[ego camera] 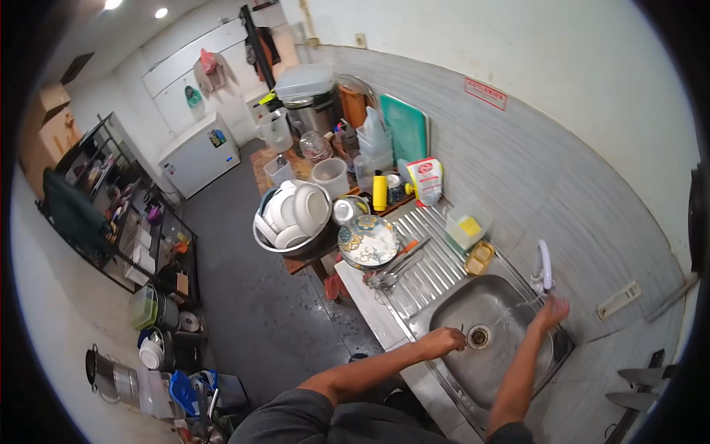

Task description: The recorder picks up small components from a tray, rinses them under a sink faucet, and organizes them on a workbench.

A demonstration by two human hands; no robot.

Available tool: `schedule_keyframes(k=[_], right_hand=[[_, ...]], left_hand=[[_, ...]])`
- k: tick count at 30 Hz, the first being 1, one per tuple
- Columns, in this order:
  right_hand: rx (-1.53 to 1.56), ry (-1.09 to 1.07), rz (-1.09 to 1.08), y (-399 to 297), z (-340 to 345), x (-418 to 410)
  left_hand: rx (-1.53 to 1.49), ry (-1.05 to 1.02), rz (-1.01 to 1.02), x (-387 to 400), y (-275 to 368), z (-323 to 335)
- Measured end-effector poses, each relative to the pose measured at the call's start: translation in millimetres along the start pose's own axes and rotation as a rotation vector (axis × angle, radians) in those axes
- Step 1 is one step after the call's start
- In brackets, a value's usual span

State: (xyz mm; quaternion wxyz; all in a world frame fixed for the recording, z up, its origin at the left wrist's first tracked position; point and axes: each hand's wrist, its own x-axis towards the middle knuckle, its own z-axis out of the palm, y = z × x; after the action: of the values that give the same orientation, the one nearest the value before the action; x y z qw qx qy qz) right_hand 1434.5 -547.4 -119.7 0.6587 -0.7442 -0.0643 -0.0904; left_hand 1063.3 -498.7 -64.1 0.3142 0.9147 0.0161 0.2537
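Note:
My left hand (pixel 444 343) is over the left side of the stainless steel sink (pixel 474 380), its fingers curled around something small and dark that I cannot make out. My right hand (pixel 552 312) is at the white curved faucet (pixel 544 266), just below its spout, somewhat blurred; water appears to run beside it into the basin. Whether it grips part of the tap is hard to tell. The drain (pixel 478 337) lies between my hands. On the ribbed drainboard (pixel 424 261) lie several metal utensils (pixel 388 276), beside a stack of patterned plates (pixel 369 241).
A metal bowl of white dishes (pixel 294 216) stands left of the plates. A clear container with a yellow sponge (pixel 469 226) and a gold-coloured dish (pixel 479 257) sit behind the basin. Knives (pixel 638 399) hang at the right. Plastic tubs (pixel 330 175) crowd the wooden table.

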Motion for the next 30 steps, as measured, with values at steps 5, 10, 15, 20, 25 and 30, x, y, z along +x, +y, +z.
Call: schedule_keyframes(k=[5, 10, 15, 20, 25, 30], right_hand=[[0.072, -0.005, 0.617, 73.6, -63.4, -139.3], [0.712, -0.712, 1.26, -104.3, -100.7, -254.5], [0.744, -0.685, 0.961, -110.6, -117.8, -242.3], [0.705, -0.673, 0.703, -39.3, -143.2, -240.5], [0.468, -0.236, 1.087, -16.1, -164.9, -227.1], [0.584, -0.413, 0.145, -169.4, -182.3, -179.9]], left_hand=[[0.068, 0.096, 0.005, -1.1, 14.1, 8.3], [0.088, 0.106, 0.225, -7.7, 16.3, 12.5], [-0.059, -0.094, 0.34, -1.4, 52.2, -37.8], [-0.134, -0.091, 0.424, -52.0, 74.9, -70.6], [-0.039, -0.067, 0.275, -130.8, 49.9, -112.3], [-0.08, 0.052, -0.102, -187.7, 32.6, -188.5]])
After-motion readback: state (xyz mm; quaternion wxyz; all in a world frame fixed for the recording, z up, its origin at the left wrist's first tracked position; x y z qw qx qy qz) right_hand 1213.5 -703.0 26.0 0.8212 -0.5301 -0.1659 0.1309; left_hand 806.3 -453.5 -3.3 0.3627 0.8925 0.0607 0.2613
